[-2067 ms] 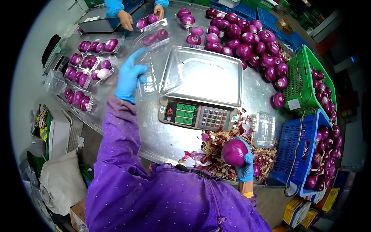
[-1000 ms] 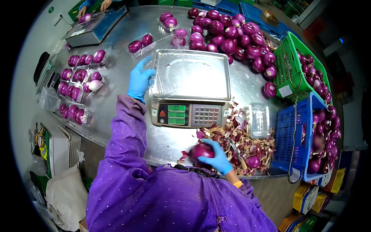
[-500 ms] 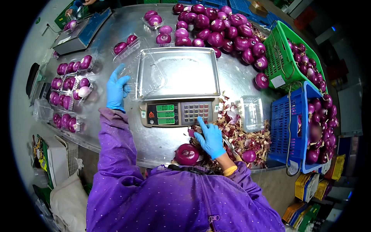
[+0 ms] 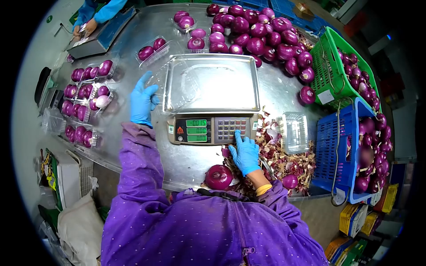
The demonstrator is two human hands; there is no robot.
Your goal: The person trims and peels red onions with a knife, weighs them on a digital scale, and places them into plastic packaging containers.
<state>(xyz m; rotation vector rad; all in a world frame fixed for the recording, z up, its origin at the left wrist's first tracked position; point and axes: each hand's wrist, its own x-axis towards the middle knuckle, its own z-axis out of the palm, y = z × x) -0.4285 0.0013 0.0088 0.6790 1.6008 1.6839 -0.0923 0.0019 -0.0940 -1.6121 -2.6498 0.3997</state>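
My left hand (image 4: 143, 101), in a blue glove, is open at the left edge of the scale's metal pan (image 4: 213, 84), its index finger raised. Just right of it, a clear plastic container (image 4: 179, 91) overlaps the pan; whether the fingers touch it is unclear. My right hand (image 4: 245, 155), also blue-gloved, has its index finger stretched onto the scale's keypad (image 4: 228, 126) and holds nothing. Green figures light the scale's display (image 4: 196, 131), the top line reading about -0.015. A large red onion (image 4: 218, 177) sits left of my right hand.
Red onions (image 4: 255, 44) are heaped at the back. Packed trays of onions (image 4: 82, 111) stand at left. A green crate (image 4: 326, 73) and a blue crate (image 4: 326, 150) hold onions at right. Onion skins (image 4: 290, 166) lie by an empty clear tray (image 4: 295, 133). Another person's hands (image 4: 86, 27) work at back left.
The whole view has shifted, so the table things appear farther right. Both my hands keep nearly the same places at the scale. The other person's arms reach farther into view.
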